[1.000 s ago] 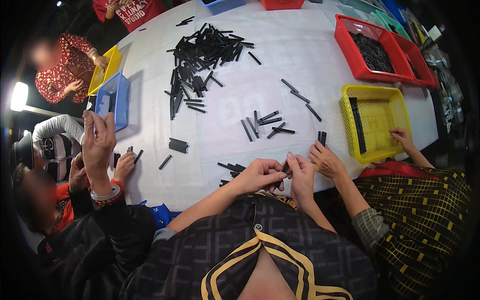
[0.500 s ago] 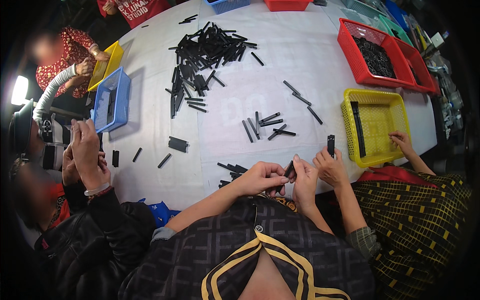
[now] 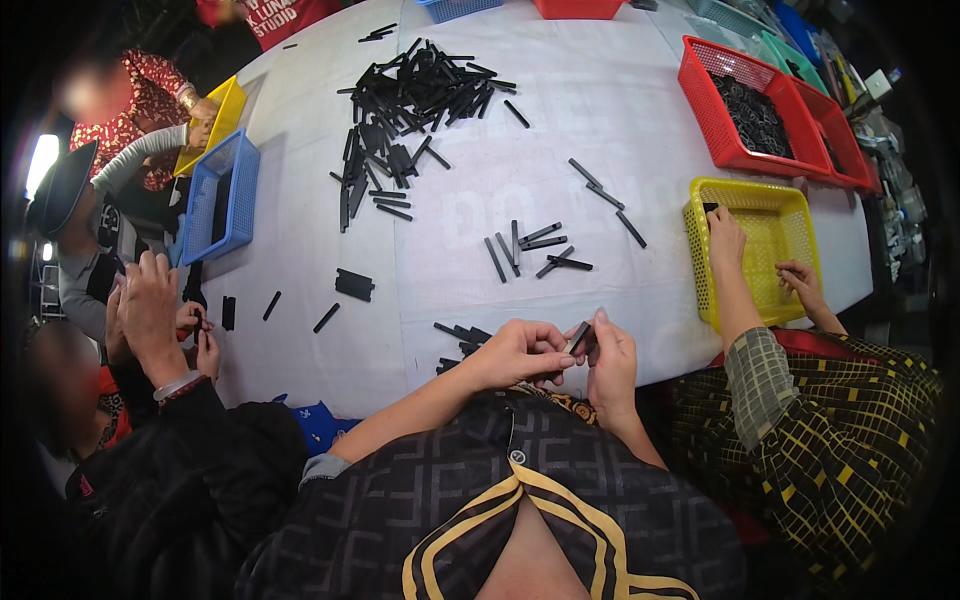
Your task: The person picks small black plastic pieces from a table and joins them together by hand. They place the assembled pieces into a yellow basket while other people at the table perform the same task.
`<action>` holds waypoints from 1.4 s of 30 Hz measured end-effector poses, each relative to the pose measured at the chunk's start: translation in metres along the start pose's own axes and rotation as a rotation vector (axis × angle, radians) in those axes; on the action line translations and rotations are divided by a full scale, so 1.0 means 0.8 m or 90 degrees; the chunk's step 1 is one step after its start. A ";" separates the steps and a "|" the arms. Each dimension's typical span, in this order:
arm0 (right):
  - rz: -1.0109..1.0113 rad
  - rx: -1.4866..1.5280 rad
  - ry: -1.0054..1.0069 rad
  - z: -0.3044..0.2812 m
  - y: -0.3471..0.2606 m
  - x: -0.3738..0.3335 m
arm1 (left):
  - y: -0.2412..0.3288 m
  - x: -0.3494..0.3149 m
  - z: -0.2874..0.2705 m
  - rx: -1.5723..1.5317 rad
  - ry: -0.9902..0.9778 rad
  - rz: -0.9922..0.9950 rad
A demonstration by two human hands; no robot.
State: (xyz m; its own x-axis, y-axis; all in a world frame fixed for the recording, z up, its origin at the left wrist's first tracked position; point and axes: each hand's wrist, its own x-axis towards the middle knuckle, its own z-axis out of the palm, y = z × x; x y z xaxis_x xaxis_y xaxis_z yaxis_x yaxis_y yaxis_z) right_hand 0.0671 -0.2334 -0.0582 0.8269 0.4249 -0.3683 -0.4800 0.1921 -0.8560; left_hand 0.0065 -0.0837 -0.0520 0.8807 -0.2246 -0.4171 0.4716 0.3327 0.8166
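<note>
1. Head view, since half a second ago: at the right, a neighbour's hand (image 3: 727,238) has left the near edge of the tabletop (image 3: 620,85) and now reaches inside the yellow basket (image 3: 768,192) by the right edge (whether it holds anything there, I cannot tell).
2. The wearer's left hand (image 3: 525,352) grips a black strip (image 3: 577,339) between thumb and fingers, the strip slanting up over the near edge of the tabletop.
3. The wearer's right hand (image 3: 612,362) has its thumb raised clear of the strip, slightly farther off than before; its other fingers curl close behind, and contact cannot be made out.
4. That small shift suggests the left hand alone steadies the piece, with its handling apparently unfinished.
5. Left of it, near the same edge, lies a small group of black pieces (image 3: 462,336); the large black pile (image 3: 425,90) sits toward the far edge.
</note>
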 end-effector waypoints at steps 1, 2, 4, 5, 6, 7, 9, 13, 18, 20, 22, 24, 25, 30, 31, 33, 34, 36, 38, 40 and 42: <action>-0.006 -0.006 -0.009 0.002 -0.004 -0.003 | -0.001 0.000 0.002 0.014 0.022 0.022; -0.012 -0.012 -0.020 0.003 -0.006 -0.005 | -0.003 0.000 0.003 0.074 0.062 0.064; -0.011 -0.067 -0.029 -0.004 -0.003 -0.003 | -0.003 0.001 0.006 0.191 0.145 0.151; -0.009 -0.095 -0.034 -0.006 -0.002 -0.003 | 0.001 0.000 0.008 0.258 0.169 0.162; -0.009 -0.092 -0.032 -0.006 -0.004 -0.003 | 0.009 -0.004 0.011 0.325 0.193 0.174; -0.008 -0.087 -0.032 -0.006 -0.005 -0.003 | 0.014 -0.006 0.013 0.392 0.220 0.185; -0.005 -0.073 -0.039 -0.004 -0.009 -0.003 | 0.016 -0.007 0.012 0.394 0.234 0.220; 0.007 -0.027 -0.051 -0.005 -0.014 -0.003 | 0.018 -0.005 0.010 0.376 0.228 0.250; 0.006 -0.022 -0.008 -0.009 -0.018 0.003 | 0.022 -0.002 0.011 0.411 0.228 0.235; 0.008 -0.020 0.014 -0.008 -0.020 0.003 | 0.022 -0.002 0.011 0.438 0.235 0.237; 0.007 -0.064 0.026 -0.004 -0.019 0.003 | 0.023 -0.002 0.012 0.461 0.245 0.248; 0.001 -0.108 0.040 -0.001 -0.015 0.003 | 0.022 -0.001 0.013 0.489 0.235 0.260; -0.004 -0.131 0.047 -0.001 -0.010 0.003 | 0.021 0.000 0.013 0.503 0.230 0.266; 0.005 -0.133 0.108 -0.006 -0.004 0.007 | 0.015 0.004 0.015 0.471 0.194 0.222; 0.005 -0.135 0.122 -0.010 -0.002 0.008 | 0.014 0.005 0.015 0.445 0.185 0.197; 0.000 -0.112 0.133 -0.024 -0.005 0.009 | 0.013 0.006 0.012 0.220 0.111 0.037; -0.005 -0.084 0.127 -0.035 -0.009 0.011 | 0.013 0.007 0.008 0.108 0.075 -0.043; -0.011 -0.072 0.112 -0.039 -0.016 0.010 | 0.009 0.009 0.002 0.032 0.016 -0.052; -0.003 -0.049 0.105 -0.038 -0.010 0.006 | 0.006 0.010 0.001 -0.011 -0.024 -0.057; 0.005 -0.030 0.091 -0.034 -0.007 0.002 | 0.005 0.012 0.002 -0.021 -0.043 -0.053; 0.012 -0.017 0.070 -0.029 -0.010 -0.001 | 0.005 0.013 0.003 -0.012 -0.048 -0.051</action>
State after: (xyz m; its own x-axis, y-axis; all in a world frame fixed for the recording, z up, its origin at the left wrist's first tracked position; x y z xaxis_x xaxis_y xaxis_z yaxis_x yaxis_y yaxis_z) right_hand 0.0769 -0.2558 -0.0590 0.8456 0.3277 -0.4213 -0.4895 0.1613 -0.8570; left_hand 0.0177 -0.0867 -0.0525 0.8349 -0.3188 -0.4486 0.5413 0.3280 0.7742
